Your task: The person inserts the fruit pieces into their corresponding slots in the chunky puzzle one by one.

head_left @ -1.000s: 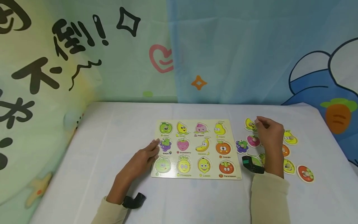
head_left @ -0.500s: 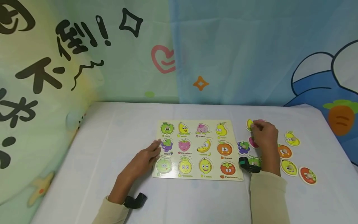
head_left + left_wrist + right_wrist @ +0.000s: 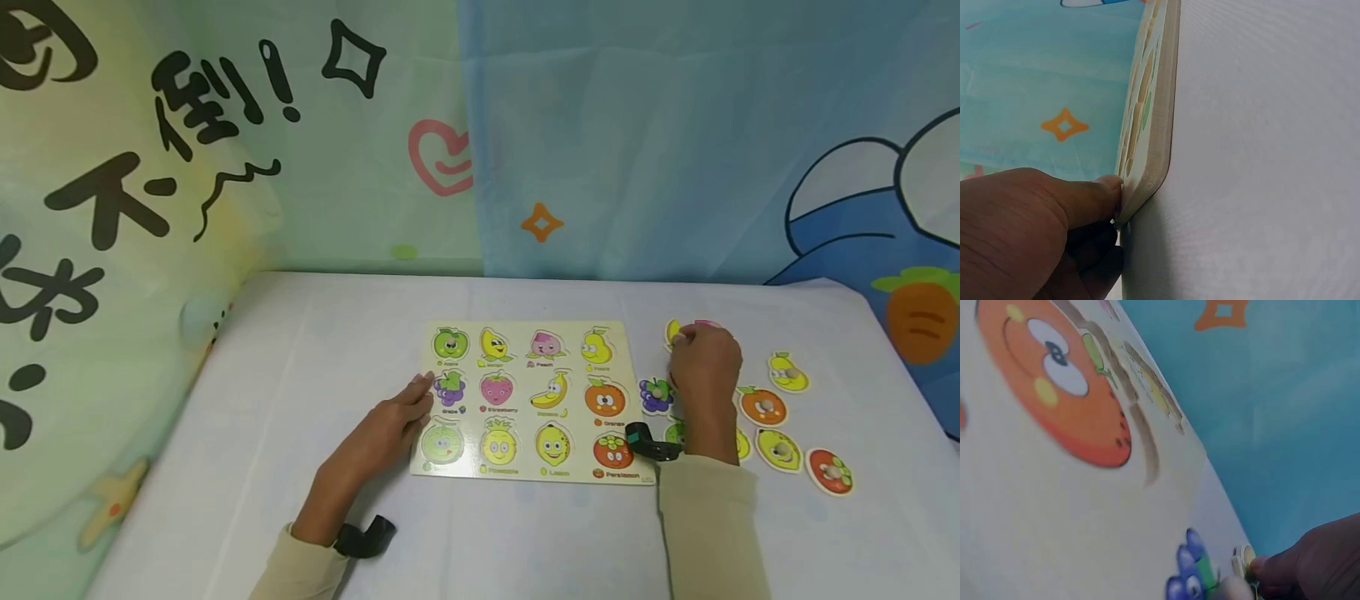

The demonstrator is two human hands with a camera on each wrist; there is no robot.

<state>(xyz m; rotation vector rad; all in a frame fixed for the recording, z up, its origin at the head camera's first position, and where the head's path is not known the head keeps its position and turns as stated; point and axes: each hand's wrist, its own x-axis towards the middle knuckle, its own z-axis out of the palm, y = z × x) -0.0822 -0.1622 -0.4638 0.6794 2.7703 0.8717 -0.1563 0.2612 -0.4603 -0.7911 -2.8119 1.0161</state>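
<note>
the left hand (image 3: pixel 390 429) is pinching the fruit board (image 3: pixel 523 425) by its left edge on the white table (image 3: pixel 570 533) — the right hand (image 3: pixel 707 360) is touching a yellow piece (image 3: pixel 671 332) right of the board — whether it is pinching, i cannot tell.

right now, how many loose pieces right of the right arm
5: pear at the back, orange nearer, lemon nearer still, persimmon farthest right, yellow piece partly covered by the right arm. More may be hidden.

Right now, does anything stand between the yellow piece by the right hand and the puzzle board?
Nothing visible does: only white cloth shows between the yellow piece and the puzzle board. The grape piece lies below that line in the head view.
</note>
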